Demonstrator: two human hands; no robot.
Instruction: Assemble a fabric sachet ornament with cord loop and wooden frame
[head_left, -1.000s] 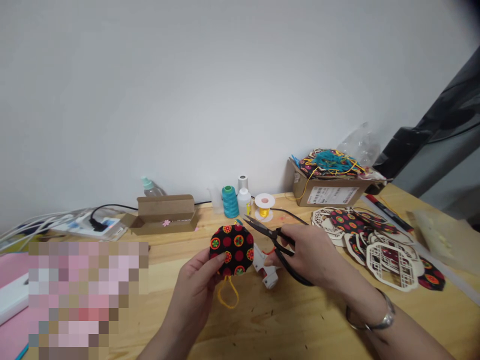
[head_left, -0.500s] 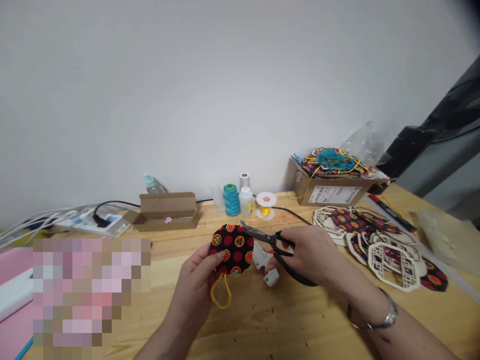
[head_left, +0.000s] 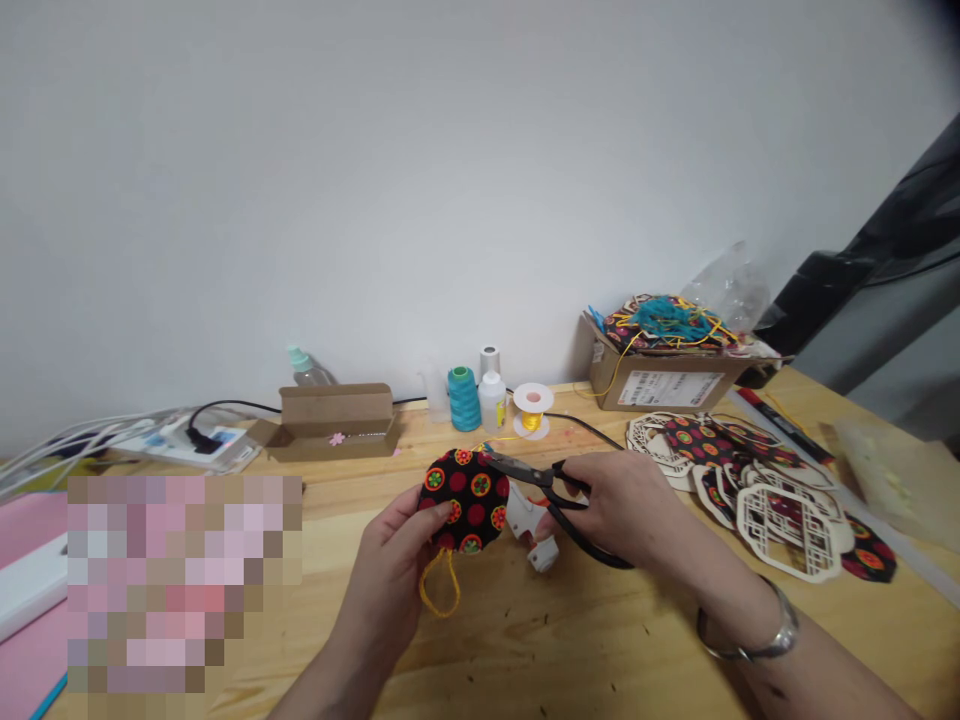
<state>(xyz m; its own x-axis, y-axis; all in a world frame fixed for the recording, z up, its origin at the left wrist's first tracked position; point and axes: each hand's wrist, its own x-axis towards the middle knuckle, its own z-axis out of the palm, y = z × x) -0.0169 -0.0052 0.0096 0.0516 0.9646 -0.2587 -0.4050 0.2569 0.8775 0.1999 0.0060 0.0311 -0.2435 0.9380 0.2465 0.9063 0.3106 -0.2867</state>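
Note:
My left hand [head_left: 399, 540] pinches a round black fabric piece [head_left: 476, 490] with red, orange and green flower prints, thumb on its front. A yellow cord loop [head_left: 439, 588] hangs from its lower edge. Scissors [head_left: 525, 470] with black handles are gripped in my right hand [head_left: 630, 505]. Their blade tips meet the piece's upper right edge, where a teal bit and yellow thread show; whether they cut thread cannot be seen. A white tool with red parts [head_left: 541, 556] lies behind the scissors and my right fingers, partly hidden.
Behind stand a teal thread cone [head_left: 464, 402], a white bottle [head_left: 493, 405] and a yellow thread spool [head_left: 532, 420]. An open cardboard box [head_left: 337, 442] sits left. On the right are lattice frames [head_left: 787, 535] and a full carton [head_left: 611, 385]. Cables and a blurred patch lie left.
Almost nothing differs. The fabric piece and its cord loop have shifted very slightly; the scissors stay at the piece's upper edge.

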